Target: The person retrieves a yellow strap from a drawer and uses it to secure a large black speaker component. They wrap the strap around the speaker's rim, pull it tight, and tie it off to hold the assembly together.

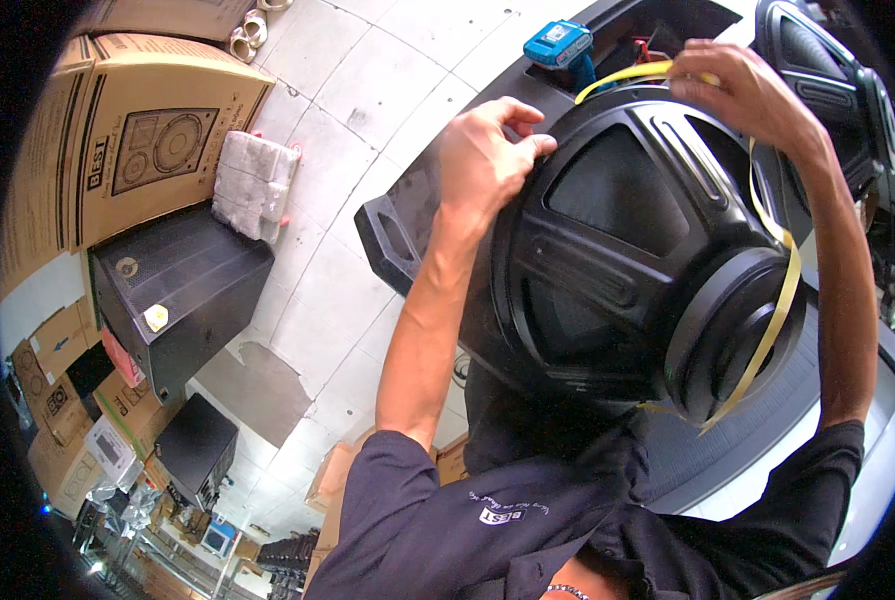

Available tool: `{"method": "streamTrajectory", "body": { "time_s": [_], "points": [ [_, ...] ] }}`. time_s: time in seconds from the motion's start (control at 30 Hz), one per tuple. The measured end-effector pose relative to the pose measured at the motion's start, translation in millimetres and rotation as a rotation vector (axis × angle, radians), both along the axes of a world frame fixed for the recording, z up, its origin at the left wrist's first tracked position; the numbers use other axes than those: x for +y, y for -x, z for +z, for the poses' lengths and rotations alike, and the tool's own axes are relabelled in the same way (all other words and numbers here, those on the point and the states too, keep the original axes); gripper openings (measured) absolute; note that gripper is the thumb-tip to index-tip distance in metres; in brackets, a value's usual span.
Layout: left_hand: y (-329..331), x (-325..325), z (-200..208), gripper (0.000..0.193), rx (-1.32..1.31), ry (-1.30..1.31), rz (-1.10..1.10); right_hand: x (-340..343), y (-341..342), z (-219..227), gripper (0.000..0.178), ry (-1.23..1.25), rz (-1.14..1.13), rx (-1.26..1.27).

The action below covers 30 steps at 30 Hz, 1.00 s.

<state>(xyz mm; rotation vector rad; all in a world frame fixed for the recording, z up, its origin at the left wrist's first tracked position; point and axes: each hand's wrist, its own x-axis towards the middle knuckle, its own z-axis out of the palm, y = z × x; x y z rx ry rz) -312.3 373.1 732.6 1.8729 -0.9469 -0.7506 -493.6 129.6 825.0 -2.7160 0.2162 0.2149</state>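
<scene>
Pale floor tiles [368, 90] fill the background of a crowded workshop, seen from above the person's head. Nearest to the camera is the dark shirt [528, 520] of the person, and both bare forearms rise from it toward the work. Between them stands a big black speaker driver [618, 250], seen from its back side: the frame ribs spread from the round magnet [733, 335], which points to the lower right, toward the person, so the axis of the driver runs from the magnet away to the upper left. The left hand [483, 160] rests on the upper left rim of the frame, with its fingers [528, 145] curled and pressing on the edge; they are nearly closed and grip only the rim. The right hand [743, 90] is at the top of the rim, a little further away, and its fingers are pinched shut on a yellow strap [783, 290]. This strap goes from the pinch down across the right side of the frame and over the magnet, and its free end hangs under the magnet; another part bends to the left along the top rim. Just behind the driver lies a black cabinet [403, 225] with an open hole, and a blue battery tool [560, 45] sits on its top edge near the right hand. Further left on the floor are a second black cabinet [178, 280], a grey wrapped bundle [253, 180] and cardboard boxes [148, 140].
</scene>
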Motion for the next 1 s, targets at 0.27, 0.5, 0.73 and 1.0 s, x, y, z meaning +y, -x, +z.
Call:
{"method": "streamTrajectory", "body": {
  "time_s": [0.27, 0.5, 0.73, 1.0],
  "points": [
    [25.7, -4.6, -8.8, 0.014, -0.217, 0.356, 0.040, 36.3, 18.0, 39.1, 0.044, 0.015, -0.117, 0.184],
    [47.5, 6.8, -6.1, 0.009, -0.475, 0.338, 0.140, 72.9, -29.4, 23.2, 0.075, 0.000, -0.235, 0.177],
    [59.3, 2.7, 21.1, 0.016, 0.126, 0.095, 0.300, 91.1, -66.6, -5.5, 0.036, -0.146, -0.215, 0.315],
    [52.2, 0.8, 25.3, 0.020, 0.809, 0.013, 0.423, 84.7, -69.1, -14.7, 0.033, -0.303, -0.326, 0.462]
  ]
}}
